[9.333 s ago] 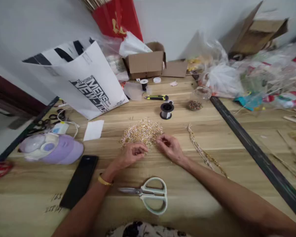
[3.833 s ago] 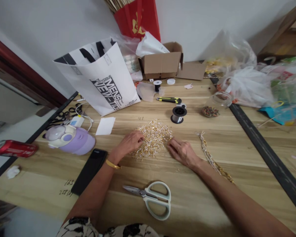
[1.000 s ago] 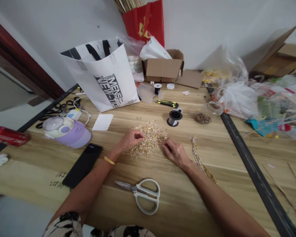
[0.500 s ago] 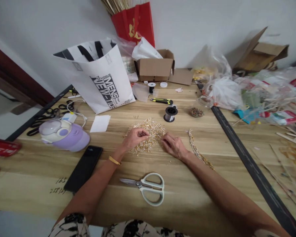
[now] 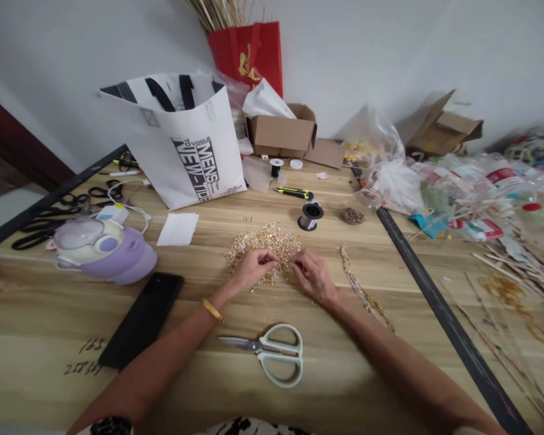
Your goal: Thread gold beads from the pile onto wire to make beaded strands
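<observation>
A loose pile of small gold and clear beads [image 5: 249,241] lies on the wooden table. Over its near edge is my left hand [image 5: 255,266], its thumb and fingers pinched together. My right hand [image 5: 312,273] is also closed in a pinch, just right of the pile, with its fingertips close to the left ones. Whatever is between the fingers is too small to make out. To the right of my right hand lies a beaded strand [image 5: 360,290] in gold and silver. White-handled scissors [image 5: 272,353] rest in front of me, below both hands.
Beyond the pile stand a wire spool [image 5: 310,216], a yellow-black cutter [image 5: 294,193] and a jar of dark beads [image 5: 354,215]. A phone [image 5: 140,320] and a purple-white device [image 5: 106,251] lie left. A white bag [image 5: 181,151] stands behind; plastic bottles [image 5: 503,178] clutter the right.
The view has shifted slightly. My hands have come closer together, their fingertips now nearly meeting at the pile's right side. Both stay pinched.
</observation>
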Motion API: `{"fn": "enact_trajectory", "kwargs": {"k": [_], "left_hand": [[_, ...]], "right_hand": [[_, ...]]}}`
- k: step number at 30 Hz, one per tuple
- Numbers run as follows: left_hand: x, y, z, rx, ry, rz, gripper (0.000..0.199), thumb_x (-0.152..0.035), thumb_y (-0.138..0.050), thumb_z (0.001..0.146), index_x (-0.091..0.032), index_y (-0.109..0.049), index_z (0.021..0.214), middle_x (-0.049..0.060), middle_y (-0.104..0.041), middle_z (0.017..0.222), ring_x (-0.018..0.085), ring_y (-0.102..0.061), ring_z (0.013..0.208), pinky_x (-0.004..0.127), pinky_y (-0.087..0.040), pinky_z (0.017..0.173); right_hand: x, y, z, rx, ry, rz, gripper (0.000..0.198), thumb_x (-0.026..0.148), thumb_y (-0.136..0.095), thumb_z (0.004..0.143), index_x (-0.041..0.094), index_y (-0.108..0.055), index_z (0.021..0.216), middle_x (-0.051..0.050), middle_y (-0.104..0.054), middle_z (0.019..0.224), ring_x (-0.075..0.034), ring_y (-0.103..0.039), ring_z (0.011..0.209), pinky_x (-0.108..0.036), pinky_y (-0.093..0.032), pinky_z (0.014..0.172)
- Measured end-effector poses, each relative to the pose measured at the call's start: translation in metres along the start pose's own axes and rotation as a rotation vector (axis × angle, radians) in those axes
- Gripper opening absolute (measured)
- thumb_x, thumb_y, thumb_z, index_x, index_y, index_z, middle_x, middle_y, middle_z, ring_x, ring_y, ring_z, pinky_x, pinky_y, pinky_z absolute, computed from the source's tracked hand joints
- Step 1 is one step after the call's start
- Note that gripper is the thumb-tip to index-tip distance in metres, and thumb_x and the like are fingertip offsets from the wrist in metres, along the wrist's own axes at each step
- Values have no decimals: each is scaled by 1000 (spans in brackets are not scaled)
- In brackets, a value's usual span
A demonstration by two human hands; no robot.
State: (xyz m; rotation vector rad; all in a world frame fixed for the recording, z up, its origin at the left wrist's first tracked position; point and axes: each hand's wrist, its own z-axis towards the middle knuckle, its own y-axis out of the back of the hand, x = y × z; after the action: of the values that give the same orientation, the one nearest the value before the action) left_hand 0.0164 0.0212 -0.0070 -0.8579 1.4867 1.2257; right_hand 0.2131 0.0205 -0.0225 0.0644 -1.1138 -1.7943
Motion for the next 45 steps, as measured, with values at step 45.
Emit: {"fn": "enact_trajectory", "kwargs": {"k": [45], "left_hand": [[10,-12,-10,-65,91,-172,18,-28,-66,69,-11,-67,74,1,-62,62,10,-53,58,21,-43,56]], "right_hand": [[0,-6,-9,81,125,-97,11,19,-45,92,17,-55,89,-7,-60,80,-17,-52,71,-27,-40,62]]}}
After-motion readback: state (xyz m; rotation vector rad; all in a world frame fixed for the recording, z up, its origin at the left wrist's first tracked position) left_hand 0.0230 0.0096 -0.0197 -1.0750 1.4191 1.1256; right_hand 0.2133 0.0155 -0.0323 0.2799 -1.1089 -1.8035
